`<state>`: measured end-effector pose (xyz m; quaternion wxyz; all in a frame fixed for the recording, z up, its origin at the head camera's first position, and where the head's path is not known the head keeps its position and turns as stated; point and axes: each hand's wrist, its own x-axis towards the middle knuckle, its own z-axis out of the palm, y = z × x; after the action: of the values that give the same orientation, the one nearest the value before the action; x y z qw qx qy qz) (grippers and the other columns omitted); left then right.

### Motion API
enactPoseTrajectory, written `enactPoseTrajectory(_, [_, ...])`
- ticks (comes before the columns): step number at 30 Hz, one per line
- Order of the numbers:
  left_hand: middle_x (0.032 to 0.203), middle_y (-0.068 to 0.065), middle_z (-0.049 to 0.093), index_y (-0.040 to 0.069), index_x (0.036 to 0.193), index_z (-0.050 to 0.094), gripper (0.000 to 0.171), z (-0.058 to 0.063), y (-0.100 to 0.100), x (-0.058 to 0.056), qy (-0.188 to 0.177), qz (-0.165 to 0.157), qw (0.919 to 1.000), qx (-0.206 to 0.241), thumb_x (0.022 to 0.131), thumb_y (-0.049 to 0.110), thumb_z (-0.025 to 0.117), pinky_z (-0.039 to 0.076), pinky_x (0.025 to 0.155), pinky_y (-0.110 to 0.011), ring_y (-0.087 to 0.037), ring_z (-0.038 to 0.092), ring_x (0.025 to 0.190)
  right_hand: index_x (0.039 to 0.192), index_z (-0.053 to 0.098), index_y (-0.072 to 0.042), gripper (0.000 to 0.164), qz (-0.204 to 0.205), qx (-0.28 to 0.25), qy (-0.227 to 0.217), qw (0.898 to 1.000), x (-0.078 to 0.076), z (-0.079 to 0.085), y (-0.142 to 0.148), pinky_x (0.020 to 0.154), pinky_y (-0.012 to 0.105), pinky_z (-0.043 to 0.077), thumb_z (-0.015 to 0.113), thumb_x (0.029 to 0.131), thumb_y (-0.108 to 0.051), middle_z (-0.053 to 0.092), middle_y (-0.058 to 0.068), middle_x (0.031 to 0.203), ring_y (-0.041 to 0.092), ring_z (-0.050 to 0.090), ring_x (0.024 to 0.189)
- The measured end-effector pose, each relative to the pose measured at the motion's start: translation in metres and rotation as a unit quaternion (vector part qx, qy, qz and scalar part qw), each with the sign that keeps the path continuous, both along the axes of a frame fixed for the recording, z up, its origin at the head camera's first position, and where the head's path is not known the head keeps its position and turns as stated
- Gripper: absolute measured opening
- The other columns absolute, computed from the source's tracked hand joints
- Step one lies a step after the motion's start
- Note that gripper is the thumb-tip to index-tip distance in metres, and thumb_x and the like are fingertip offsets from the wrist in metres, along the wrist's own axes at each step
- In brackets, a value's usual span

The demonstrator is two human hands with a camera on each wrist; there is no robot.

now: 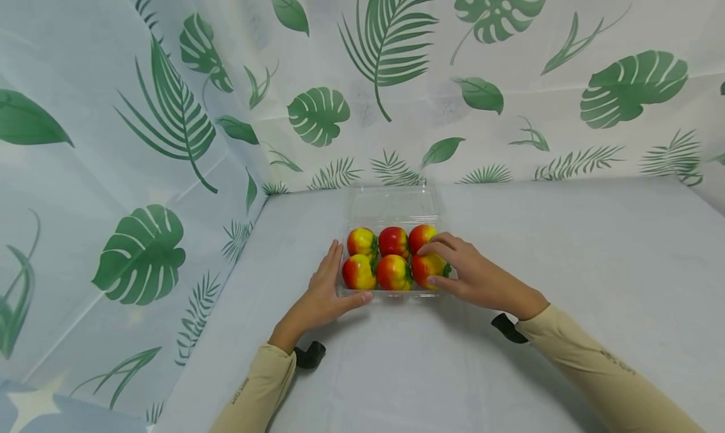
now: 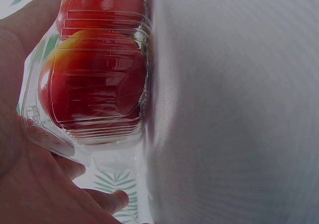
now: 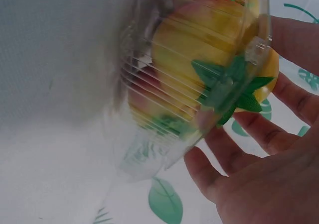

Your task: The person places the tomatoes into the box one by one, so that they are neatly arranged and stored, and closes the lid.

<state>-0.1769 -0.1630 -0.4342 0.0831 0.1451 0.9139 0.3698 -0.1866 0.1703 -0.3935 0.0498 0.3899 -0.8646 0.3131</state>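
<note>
A clear plastic clamshell box (image 1: 391, 293) lies with its lid raised at the back, holding several red-and-yellow fruits (image 1: 394, 272) in two rows. My left hand (image 1: 325, 301) rests against the box's left end, fingers straight along the side and thumb at the front edge. In the left wrist view that thumb lies by the rim beside a red fruit (image 2: 94, 79) seen through the plastic wall. My right hand (image 1: 472, 272) grips the front right fruit (image 1: 426, 270), thumb in front and fingers over its far side. A green leafy cap (image 3: 234, 84) on this fruit shows in the right wrist view.
The box stands on a pale table (image 1: 408, 364) near its back edge. The open lid (image 1: 393, 203) leans toward a leaf-printed curtain (image 1: 385, 124) behind. A similar curtain hangs along the left. Black straps (image 1: 310, 355) hang at both wrists.
</note>
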Motion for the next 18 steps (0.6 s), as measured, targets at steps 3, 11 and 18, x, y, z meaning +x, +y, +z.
enactPoseTrajectory(3, [0.179, -0.002, -0.008, 0.011, 0.173, 0.0, 0.126, 0.0007, -0.0002, 0.0003, 0.001, -0.001, 1.0, 0.004, 0.089, 0.068, 0.075, 0.003, 0.124, -0.071, -0.034, 0.001, 0.164, 0.131, 0.065, -0.005, 0.04, -0.006, 0.009, 0.001, 1.0, -0.0004, -0.001, 0.0, 0.105, 0.062, 0.046, 0.081, 0.095, -0.008, 0.061, 0.012, 0.134, 0.036, 0.053, 0.125])
enactPoseTrajectory(11, [0.179, -0.002, -0.008, 0.01, 0.173, 0.001, 0.126, 0.0017, -0.0007, -0.0003, 0.005, -0.003, 1.0, 0.006, 0.089, 0.069, 0.074, 0.002, 0.124, -0.071, -0.034, 0.001, 0.164, 0.127, 0.068, -0.007, 0.036, -0.02, 0.025, -0.006, 0.999, 0.0003, 0.0009, -0.0001, 0.105, 0.064, 0.046, 0.082, 0.095, -0.01, 0.064, 0.011, 0.13, 0.037, 0.055, 0.124])
enactPoseTrajectory(18, [0.179, -0.002, -0.008, 0.01, 0.173, 0.001, 0.126, 0.0, 0.0005, 0.0001, 0.004, -0.003, 1.0, 0.002, 0.089, 0.067, 0.075, 0.003, 0.124, -0.071, -0.033, 0.002, 0.164, 0.126, 0.068, -0.008, 0.033, -0.019, 0.026, -0.019, 0.999, 0.0019, 0.0028, 0.0001, 0.103, 0.062, 0.05, 0.08, 0.096, -0.01, 0.064, 0.009, 0.127, 0.034, 0.058, 0.12])
